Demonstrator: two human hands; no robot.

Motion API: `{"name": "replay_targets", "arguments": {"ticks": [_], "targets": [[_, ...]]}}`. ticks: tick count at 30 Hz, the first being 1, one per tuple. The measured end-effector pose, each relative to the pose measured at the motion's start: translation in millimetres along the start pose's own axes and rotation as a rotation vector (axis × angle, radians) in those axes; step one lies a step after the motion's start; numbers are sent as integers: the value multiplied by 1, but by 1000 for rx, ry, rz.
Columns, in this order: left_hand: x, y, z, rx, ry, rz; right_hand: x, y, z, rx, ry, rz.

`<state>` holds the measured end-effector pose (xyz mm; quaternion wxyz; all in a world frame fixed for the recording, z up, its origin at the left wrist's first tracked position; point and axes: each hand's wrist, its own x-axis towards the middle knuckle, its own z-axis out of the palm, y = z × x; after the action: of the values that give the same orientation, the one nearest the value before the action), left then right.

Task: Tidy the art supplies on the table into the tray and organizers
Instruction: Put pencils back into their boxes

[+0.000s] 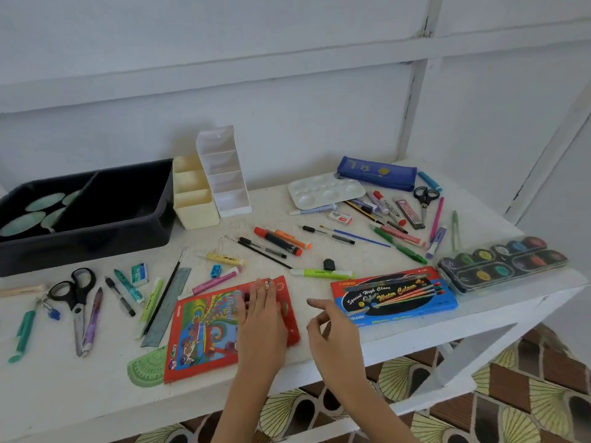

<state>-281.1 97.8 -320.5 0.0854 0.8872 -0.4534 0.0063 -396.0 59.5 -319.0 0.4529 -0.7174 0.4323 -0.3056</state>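
Bare table (299, 289) shows between my fingers (265, 292); just beyond them the yellow highlighter (323, 273) bars the way, the watercolour box (393, 298) to their right.

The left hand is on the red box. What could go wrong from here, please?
1. The green protractor seems tucked partly under the red box, near the table's front edge; dragging the box forward might push it off.
2. The left hand lies flat on the box, not gripping, so a quick lift could slip.
3. The paint set sits by the right edge; a reaching arm could nudge it.
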Motion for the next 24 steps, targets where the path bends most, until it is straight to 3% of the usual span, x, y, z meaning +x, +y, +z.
{"name": "replay_targets", "arguments": {"ticks": [8,13,15,19,24], "targets": [[59,120,11,-421,70,127,72,20,-108,70,215,13],[96,182,27,-382,5,106,123,36,-175,-25,275,38],[105,191,34,-358,-12,112,145,42,-198,-128,241,42],[109,192,44,-351,-31,56,191,54,-233,-562,46,-4],[111,192,50,-407,-4,61,237,64,-252,-948,-302,-234]]}}
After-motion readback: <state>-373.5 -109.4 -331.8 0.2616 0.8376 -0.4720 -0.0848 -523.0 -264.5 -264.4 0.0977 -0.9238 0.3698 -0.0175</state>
